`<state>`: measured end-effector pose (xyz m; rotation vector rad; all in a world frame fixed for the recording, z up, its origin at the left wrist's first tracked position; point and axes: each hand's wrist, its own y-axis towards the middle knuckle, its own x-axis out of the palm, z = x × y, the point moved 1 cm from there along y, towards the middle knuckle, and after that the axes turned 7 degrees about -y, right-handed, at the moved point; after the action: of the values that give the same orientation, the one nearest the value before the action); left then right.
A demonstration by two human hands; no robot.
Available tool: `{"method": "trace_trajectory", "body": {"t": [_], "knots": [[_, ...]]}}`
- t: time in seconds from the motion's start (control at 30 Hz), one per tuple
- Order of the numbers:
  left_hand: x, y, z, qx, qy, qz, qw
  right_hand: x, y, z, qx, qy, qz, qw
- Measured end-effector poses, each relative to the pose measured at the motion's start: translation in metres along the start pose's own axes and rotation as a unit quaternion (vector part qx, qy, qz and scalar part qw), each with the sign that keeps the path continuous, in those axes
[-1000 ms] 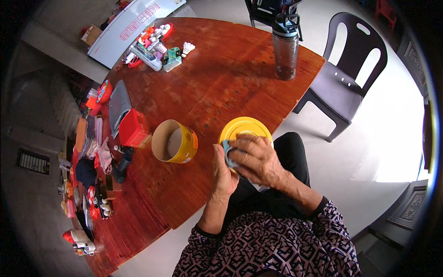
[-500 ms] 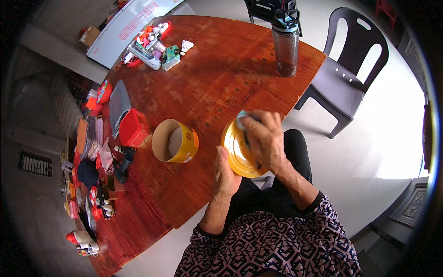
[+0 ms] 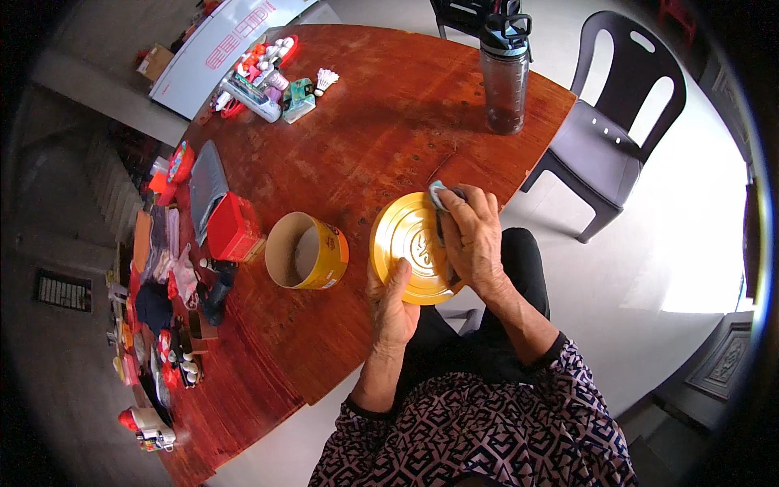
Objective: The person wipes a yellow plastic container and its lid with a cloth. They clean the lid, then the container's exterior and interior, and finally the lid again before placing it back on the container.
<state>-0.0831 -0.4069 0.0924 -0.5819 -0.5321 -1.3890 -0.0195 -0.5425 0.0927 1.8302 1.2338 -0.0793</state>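
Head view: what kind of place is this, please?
Probably a home room, not a workshop: a round wooden table crowded with toys and small household items, a plastic chair, and a bare smooth floor.

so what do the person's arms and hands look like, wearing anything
Both hands are bare: no gloves, rings or watch show on the left hand or the right hand. The forearms are bare too. The sleeves end short of the wrists with dark cuffs, and the garment has a dense dark and pale pinkish geometric print. The fingers carry nothing visible.
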Motion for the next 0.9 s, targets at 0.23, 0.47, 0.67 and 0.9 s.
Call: {"method": "trace_trajectory", "body": {"t": [0.23,0.47,0.67,0.9], "knots": [[-0.015,0.011,-0.003,0.023,-0.034,0.019,0.999,-0.020,-0.046,-0.001,0.010,-0.022,-0.067,0.997],[-0.014,0.006,-0.006,-0.038,-0.038,0.010,0.999,-0.018,-0.015,0.010,-0.034,-0.026,-0.039,0.998],[-0.010,0.003,-0.006,-0.070,-0.023,-0.030,0.997,-0.002,0.004,-0.023,-0.109,0.007,-0.052,0.993],[-0.025,0.004,-0.004,-0.111,0.006,0.047,0.993,-0.002,-0.028,-0.034,-0.220,0.117,-0.123,0.961]]}}
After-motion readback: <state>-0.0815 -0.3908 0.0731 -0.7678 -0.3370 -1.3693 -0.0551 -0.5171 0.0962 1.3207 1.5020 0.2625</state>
